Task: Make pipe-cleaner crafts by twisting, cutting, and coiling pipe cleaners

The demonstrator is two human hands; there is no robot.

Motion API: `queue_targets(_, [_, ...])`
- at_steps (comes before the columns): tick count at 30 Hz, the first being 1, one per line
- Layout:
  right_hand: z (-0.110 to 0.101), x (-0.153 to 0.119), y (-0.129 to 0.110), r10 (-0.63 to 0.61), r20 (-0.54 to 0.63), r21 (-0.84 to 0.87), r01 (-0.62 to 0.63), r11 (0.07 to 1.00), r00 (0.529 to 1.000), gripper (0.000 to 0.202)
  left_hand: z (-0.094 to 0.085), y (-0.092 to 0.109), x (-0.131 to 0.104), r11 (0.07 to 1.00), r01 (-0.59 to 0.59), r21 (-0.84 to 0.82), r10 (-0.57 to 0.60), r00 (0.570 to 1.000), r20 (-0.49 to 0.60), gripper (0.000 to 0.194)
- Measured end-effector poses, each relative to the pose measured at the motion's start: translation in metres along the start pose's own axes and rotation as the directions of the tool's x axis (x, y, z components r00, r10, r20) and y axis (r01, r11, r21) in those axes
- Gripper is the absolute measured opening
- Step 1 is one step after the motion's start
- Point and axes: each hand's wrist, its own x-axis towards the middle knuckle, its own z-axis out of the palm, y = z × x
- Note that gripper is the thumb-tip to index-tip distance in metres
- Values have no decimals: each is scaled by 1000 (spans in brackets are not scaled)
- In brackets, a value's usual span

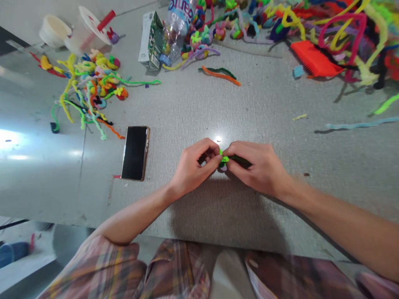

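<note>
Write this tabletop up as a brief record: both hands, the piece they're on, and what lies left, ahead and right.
Left hand: fingertips pinching a bright green fuzzy piece
Right hand: fingertips on the same piece, opposite side
Left: dark-screened phone; beyond it, a pile of multicoloured fuzzy strips
Ahead: orange strip beside a dark green strip; farther, a carton and plastic bottle
Right: light blue strip
</note>
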Motion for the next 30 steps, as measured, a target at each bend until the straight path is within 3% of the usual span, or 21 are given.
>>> queue_targets(30, [-2,2,0,96,103,-68,-89,994,990,12,-1,6,-1,993,-17,114,11,999,54,18])
